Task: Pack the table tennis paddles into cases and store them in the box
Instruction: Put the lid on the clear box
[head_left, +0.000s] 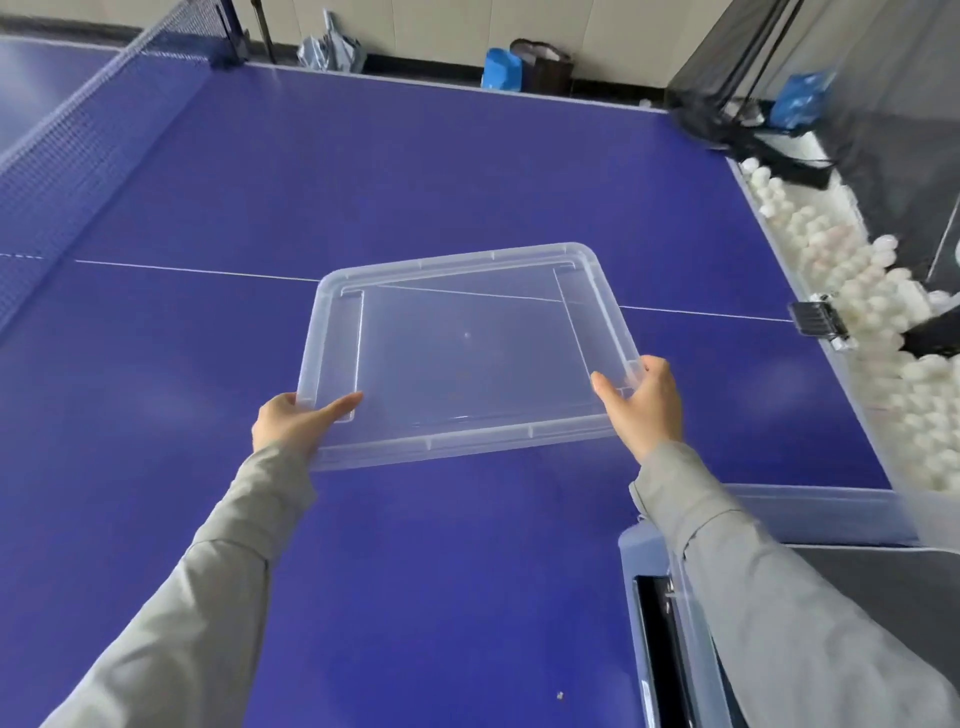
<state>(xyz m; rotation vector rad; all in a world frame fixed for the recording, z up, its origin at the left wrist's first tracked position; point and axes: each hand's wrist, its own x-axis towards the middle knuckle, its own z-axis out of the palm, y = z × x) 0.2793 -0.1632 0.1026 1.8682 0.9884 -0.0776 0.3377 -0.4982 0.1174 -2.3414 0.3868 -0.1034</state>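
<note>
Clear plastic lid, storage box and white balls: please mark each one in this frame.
clear plastic lid (467, 353): head view, middle of its flat panel.
storage box (810, 514): head view, far wall at lower right.
white balls (862, 291): head view, middle of the pile beside the table's right edge.

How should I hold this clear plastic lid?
Grip the clear lid by its rim at the near corners, left hand from the left, right hand from the right, thumbs on top: it's wide, flat and thin.
</note>
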